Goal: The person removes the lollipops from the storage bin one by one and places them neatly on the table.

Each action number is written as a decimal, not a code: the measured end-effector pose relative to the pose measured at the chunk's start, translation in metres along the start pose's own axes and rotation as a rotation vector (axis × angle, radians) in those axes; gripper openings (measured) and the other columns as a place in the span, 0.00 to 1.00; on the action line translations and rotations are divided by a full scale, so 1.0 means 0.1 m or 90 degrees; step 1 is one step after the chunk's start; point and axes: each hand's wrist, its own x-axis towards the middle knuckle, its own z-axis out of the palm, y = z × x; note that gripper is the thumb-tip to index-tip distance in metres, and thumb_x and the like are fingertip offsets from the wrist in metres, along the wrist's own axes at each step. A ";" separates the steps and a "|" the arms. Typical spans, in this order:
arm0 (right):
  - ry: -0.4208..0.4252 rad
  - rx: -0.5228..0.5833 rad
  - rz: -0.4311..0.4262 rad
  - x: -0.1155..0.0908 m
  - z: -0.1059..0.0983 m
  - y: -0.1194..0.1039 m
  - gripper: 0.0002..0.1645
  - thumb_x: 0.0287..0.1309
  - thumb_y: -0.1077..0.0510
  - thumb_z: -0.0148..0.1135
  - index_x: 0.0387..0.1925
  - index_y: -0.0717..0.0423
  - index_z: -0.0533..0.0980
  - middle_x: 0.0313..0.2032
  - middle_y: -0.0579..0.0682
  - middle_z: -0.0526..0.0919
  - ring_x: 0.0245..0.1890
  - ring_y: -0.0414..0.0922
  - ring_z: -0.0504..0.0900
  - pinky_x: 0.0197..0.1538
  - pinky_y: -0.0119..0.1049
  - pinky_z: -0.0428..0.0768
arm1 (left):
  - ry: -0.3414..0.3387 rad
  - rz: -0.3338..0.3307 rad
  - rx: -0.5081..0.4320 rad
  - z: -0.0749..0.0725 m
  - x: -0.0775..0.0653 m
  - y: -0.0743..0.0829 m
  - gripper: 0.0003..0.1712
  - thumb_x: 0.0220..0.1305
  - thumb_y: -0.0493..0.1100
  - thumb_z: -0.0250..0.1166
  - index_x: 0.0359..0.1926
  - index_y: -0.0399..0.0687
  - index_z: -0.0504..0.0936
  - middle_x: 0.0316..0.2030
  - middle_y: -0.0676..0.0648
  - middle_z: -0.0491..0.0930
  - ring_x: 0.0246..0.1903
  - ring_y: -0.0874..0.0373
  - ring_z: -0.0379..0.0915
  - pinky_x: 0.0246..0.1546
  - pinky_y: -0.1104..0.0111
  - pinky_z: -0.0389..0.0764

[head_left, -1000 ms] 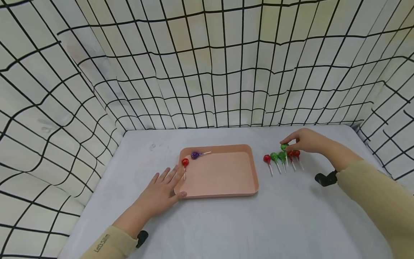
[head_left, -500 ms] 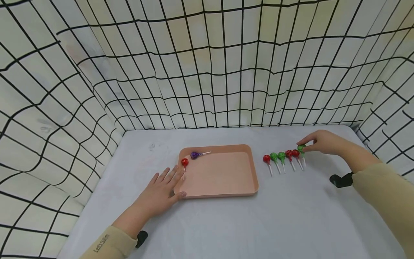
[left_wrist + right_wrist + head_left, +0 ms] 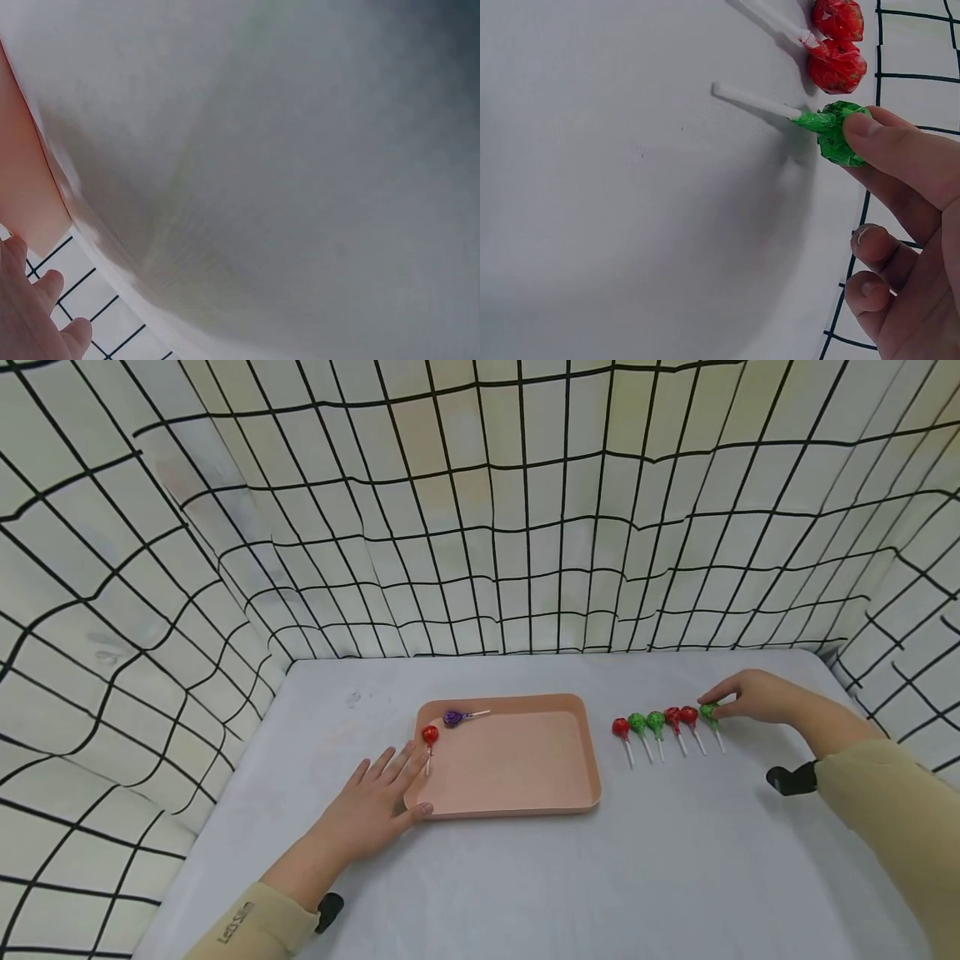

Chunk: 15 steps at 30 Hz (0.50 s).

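Observation:
My right hand (image 3: 757, 697) pinches the green-wrapped head of a lollipop (image 3: 838, 133) between thumb and index finger, at the right end of a row. In the right wrist view its white stick points left, close over the white cloth. To its left in the head view lie a red lollipop (image 3: 688, 716), another red one (image 3: 672, 717), two green ones and a red lollipop (image 3: 620, 727) at the far end. My left hand (image 3: 371, 810) rests with spread fingers on the left edge of the pink tray (image 3: 517, 768). A red lollipop (image 3: 430, 735) lies by its fingertips.
A purple lollipop (image 3: 453, 718) lies in the tray's upper left, its stick pointing right. White cloth covers the table (image 3: 540, 885). A white wall with black grid lines (image 3: 525, 527) rises behind and on both sides.
The right hand has carried the green lollipop rightward from above the middle of the row to its right end, then lowered it there. The left hand has stayed in place.

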 end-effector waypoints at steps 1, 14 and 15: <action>0.001 0.000 0.000 0.00 0.01 0.01 0.17 0.63 0.56 0.66 0.52 0.53 0.84 0.56 0.66 0.79 0.58 0.67 0.72 0.57 0.67 0.71 | 0.000 0.000 -0.001 0.00 0.00 0.00 0.49 0.67 0.73 0.51 0.79 0.59 0.48 0.78 0.50 0.45 0.76 0.42 0.42 0.71 0.40 0.46; 0.006 0.014 0.013 0.06 0.10 0.08 0.19 0.63 0.52 0.66 0.54 0.54 0.83 0.58 0.67 0.77 0.59 0.68 0.71 0.58 0.68 0.69 | -0.003 -0.002 -0.007 -0.02 0.00 0.01 0.49 0.66 0.73 0.52 0.79 0.59 0.48 0.78 0.50 0.45 0.76 0.42 0.42 0.72 0.40 0.45; 0.007 0.013 0.014 0.06 0.11 0.09 0.19 0.63 0.52 0.66 0.54 0.54 0.83 0.58 0.67 0.77 0.60 0.68 0.71 0.59 0.68 0.69 | -0.004 -0.002 -0.006 -0.01 0.00 0.01 0.49 0.66 0.73 0.52 0.79 0.59 0.48 0.78 0.50 0.45 0.76 0.42 0.42 0.71 0.40 0.45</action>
